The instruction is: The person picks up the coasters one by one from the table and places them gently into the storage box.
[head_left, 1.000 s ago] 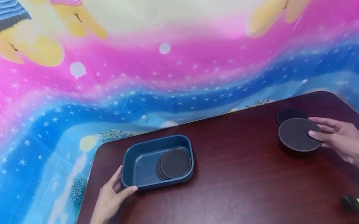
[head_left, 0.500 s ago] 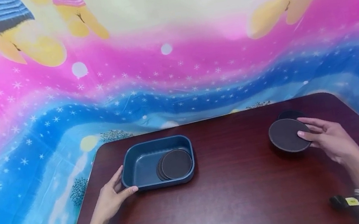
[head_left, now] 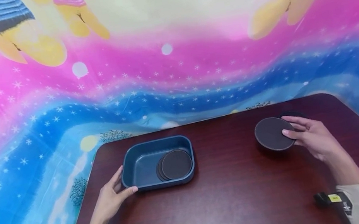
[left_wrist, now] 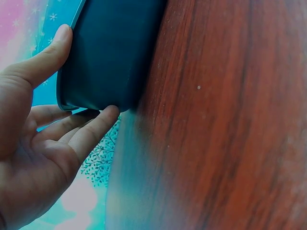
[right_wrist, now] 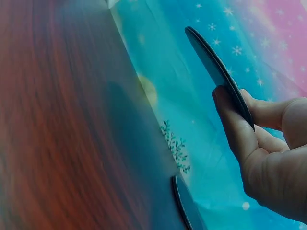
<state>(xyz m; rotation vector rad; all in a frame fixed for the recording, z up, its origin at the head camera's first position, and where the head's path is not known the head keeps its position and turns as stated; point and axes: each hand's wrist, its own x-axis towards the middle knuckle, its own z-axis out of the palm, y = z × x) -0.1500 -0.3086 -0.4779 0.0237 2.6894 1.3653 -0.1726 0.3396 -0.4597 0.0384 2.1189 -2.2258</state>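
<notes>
My right hand (head_left: 314, 141) pinches a round dark brown coaster (head_left: 272, 134) between thumb and fingers, held up above the table at the right. Edge-on in the right wrist view, the thin held coaster (right_wrist: 218, 69) stands away from the tabletop. Behind the hand, another dark coaster (head_left: 294, 113) lies on the table, partly hidden. On the left, my left hand (head_left: 109, 201) grips the near left corner of a blue rectangular tub (head_left: 157, 186), thumb on the rim and fingers against the side. Several overlapping coasters (head_left: 176, 164) lie in the tub's right half.
The dark red-brown wooden table (head_left: 228, 198) carries the tub at left and the lone coaster at the back right. A colourful printed cloth (head_left: 190, 67) hangs right behind the table's far edge. Each wrist wears a black strap with a small device (head_left: 332, 198).
My right hand has moved left with the coaster, away from the one on the table, which it now partly covers from view. The left hand and the tub have stayed put.
</notes>
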